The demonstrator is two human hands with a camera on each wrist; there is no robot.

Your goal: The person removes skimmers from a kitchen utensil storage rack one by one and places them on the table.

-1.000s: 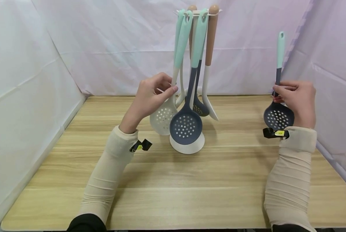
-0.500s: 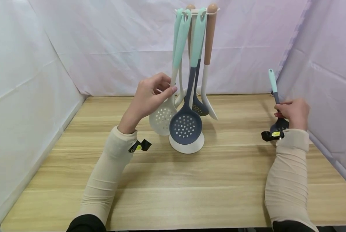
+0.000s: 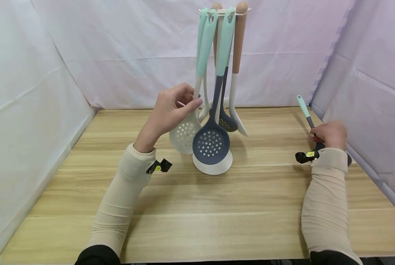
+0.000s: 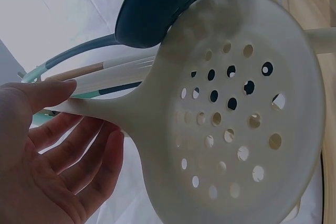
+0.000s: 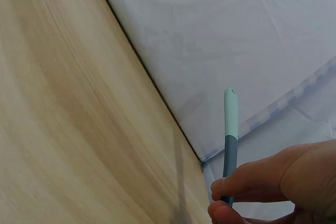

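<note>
Two hands at a rack of hanging kitchen utensils on a pale wooden desk

At the right edge of the frame the right hand curls round the dark shaft of a mint-handled dark slotted spoon – its handle tilts up and left, its bowl hidden behind the wrist. At centre, the left hand pinches the neck of a cream round perforated skimmer that hangs on the white utensil stand, beside a dark blue perforated skimmer – white sheeting behind.
</note>
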